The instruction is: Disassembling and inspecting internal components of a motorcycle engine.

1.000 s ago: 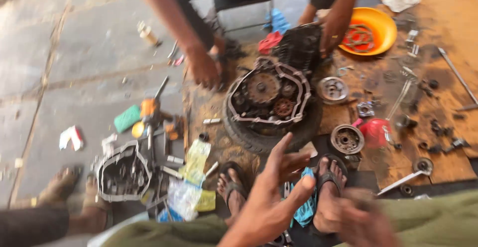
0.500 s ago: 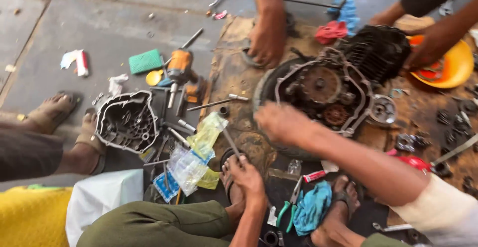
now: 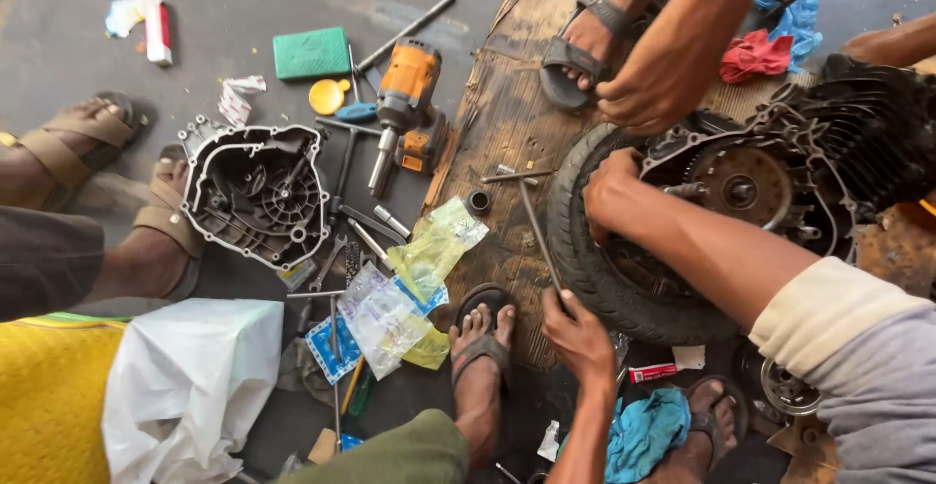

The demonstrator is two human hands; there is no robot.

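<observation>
Head view, far left: a loose engine cover (image 3: 255, 194) lies open side up on the floor, well apart from both your hands.
Orange drill (image 3: 409, 104): on the floor at 11 o'clock from your left hand, untouched.
Thin metal rod (image 3: 537, 233): long axis runs from 11 o'clock down to 5 o'clock across the brown mat (image 3: 507, 104), its lower end in your left hand.
Left hand (image 3: 580, 340): the grip is clamped on the rod's near end, just beside the tyre (image 3: 585, 260).
Right hand (image 3: 610, 190): at 12 o'clock from your left hand, fingers curled against the rim of the engine (image 3: 751, 184) lying in the tyre; you cannot tell whether that grip clamps anything.
Nearer hand: your left alone holds the rod; its far tip points just left of your right hand.
Co-worker's hand (image 3: 643, 94): on the engine's top edge, at 1 o'clock from your right hand.
</observation>
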